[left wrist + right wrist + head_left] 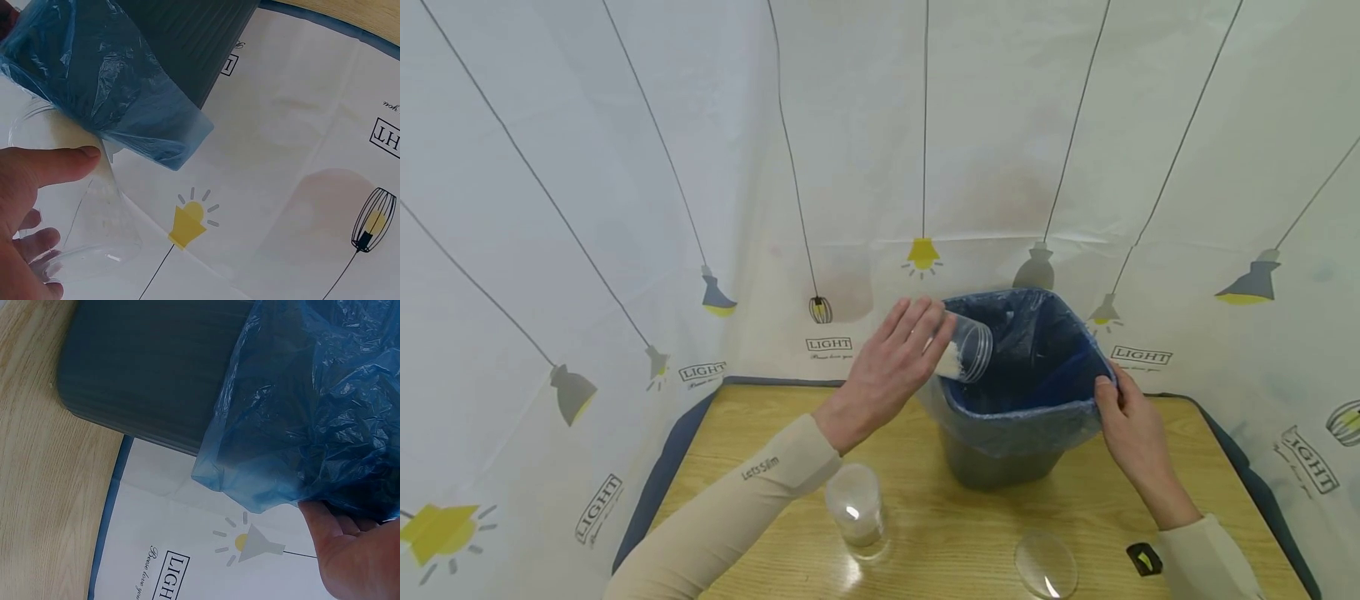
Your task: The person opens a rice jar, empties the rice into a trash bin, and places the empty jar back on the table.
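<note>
Gripping a clear jar (968,350) with the thumb and curled fingers of the left hand (887,367), holding it tilted at the left rim of the bin (1000,468) with its mouth toward the opening and pale stuff (950,361) inside. Grasping the bin's right rim with the right hand (1138,433), thumb and fingers on the blue bag (1033,433) draped over it. Seeing also, on the table (940,533) in front of the bin, a second jar (853,504) upright toward the left and a round lid (1047,565) flat toward the right.
</note>
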A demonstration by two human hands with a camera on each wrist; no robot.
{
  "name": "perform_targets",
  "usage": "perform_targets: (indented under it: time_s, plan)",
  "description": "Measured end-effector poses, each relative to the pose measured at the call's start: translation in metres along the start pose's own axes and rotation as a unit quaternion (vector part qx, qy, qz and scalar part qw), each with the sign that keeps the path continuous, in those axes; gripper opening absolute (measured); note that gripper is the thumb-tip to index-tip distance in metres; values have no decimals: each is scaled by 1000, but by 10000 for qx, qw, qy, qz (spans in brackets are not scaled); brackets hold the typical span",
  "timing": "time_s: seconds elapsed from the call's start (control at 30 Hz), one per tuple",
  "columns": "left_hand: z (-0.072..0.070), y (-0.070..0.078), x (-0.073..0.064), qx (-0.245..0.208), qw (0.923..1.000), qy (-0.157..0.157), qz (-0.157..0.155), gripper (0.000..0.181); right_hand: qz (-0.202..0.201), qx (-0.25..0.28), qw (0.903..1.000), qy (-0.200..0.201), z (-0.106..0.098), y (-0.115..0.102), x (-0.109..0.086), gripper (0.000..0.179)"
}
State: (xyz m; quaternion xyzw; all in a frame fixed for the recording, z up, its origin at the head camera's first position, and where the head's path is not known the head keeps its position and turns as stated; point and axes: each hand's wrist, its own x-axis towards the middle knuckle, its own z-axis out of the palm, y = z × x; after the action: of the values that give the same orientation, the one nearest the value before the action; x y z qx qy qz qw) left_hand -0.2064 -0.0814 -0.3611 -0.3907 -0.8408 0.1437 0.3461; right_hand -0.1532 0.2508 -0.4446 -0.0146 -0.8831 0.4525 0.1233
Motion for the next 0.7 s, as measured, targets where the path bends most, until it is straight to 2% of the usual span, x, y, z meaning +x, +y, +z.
perform_targets:
  time_s: [0.7]
  plan:
    - [-1, 0, 0, 127, 9999, 27, 37, 64, -63, -86, 9999, 0, 0, 0, 0, 61]
